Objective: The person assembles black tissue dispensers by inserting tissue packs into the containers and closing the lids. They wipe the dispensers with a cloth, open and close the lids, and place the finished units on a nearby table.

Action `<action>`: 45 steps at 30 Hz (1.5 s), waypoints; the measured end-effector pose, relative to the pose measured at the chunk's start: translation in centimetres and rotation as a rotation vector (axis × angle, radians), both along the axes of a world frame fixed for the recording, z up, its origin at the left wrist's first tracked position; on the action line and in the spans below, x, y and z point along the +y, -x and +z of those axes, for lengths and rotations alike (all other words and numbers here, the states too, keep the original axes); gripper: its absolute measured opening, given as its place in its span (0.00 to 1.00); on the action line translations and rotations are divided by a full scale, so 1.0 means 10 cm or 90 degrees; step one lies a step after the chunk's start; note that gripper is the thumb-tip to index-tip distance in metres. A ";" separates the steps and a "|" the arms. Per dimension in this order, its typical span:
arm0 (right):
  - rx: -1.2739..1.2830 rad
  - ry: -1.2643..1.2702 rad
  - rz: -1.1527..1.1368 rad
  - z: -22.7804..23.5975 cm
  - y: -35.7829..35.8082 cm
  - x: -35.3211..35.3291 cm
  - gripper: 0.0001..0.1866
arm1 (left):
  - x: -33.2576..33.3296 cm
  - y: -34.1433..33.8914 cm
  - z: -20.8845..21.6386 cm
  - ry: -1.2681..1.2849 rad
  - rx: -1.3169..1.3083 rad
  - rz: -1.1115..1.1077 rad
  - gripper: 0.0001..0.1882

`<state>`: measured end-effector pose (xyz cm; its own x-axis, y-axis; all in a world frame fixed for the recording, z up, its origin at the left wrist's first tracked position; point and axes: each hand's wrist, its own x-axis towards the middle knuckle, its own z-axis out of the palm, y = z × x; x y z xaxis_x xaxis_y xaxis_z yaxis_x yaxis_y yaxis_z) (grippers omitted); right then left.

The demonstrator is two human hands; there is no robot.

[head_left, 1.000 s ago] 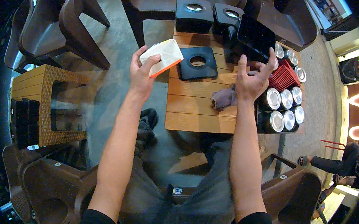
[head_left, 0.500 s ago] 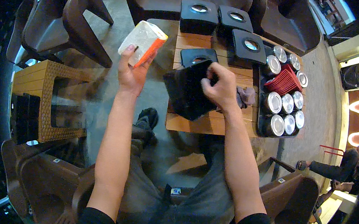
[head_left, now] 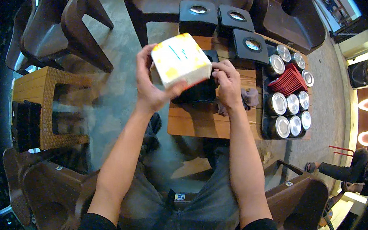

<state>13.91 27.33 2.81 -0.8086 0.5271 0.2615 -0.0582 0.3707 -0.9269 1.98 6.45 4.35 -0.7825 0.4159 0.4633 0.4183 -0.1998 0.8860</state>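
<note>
My left hand (head_left: 154,81) grips a block-shaped tissue pack (head_left: 182,64), white with yellow patches and an orange-red lower edge. It is tilted up in front of the black tissue box (head_left: 197,93), hiding much of it. My right hand (head_left: 227,81) is closed with fingertips pinched at the box's right rim, close to the pack's right side. Behind them a black lid (head_left: 212,55) lies partly covered on the wooden table (head_left: 192,123). A crumpled grey-purple cloth (head_left: 250,97) lies beside my right wrist.
Three black tissue boxes (head_left: 251,48) with oval openings stand at the table's far side. To the right, a black tray (head_left: 266,128) holds several silver-lidded jars (head_left: 278,103) and a red slatted basket (head_left: 290,82). Brown chairs (head_left: 86,30) surround the table; a person's leg (head_left: 338,171) shows far right.
My left hand has brought the tissue pack rightward and turned it, so its yellow-white face shows. The black box sits lower behind it, and my right hand has shifted slightly.
</note>
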 end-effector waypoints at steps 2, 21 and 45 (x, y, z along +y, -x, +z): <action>0.012 0.099 0.020 -0.01 -0.03 0.06 0.22 | 0.02 -0.07 0.01 0.102 0.156 -0.007 0.58; -0.022 0.237 -0.118 -0.17 0.04 0.14 0.19 | 0.04 -0.01 0.02 0.232 0.183 -0.149 0.57; -0.299 -0.307 -0.098 -0.18 -0.07 0.07 0.32 | 0.04 0.04 -0.09 -0.028 -0.065 -0.213 0.35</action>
